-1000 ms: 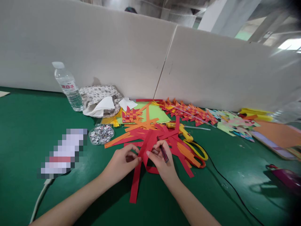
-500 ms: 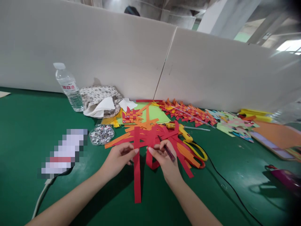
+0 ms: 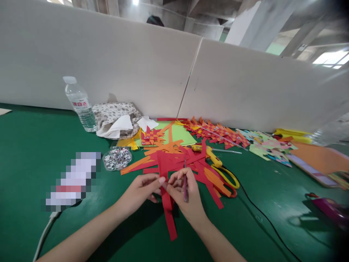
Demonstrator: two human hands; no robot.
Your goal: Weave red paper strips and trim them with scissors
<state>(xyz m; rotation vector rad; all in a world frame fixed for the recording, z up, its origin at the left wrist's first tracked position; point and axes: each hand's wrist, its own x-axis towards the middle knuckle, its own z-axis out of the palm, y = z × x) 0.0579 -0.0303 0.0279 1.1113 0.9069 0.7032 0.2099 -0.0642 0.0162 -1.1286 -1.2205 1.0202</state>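
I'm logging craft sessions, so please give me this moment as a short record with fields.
Left hand: pinching red paper strips
Right hand: fingertips at those strips, also holding a slim pen-like tool
Beyond hands: pile of red and orange strips
Left of pile: googly eyes
Right of pile: yellow glue gun
Back left: water bottle

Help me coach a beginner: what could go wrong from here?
The red paper strip might slip out of line if the left grip or right grip loosens. The slim tool in the right grip could scratch the strip. The black cord trailing near the right forearm could snag it.
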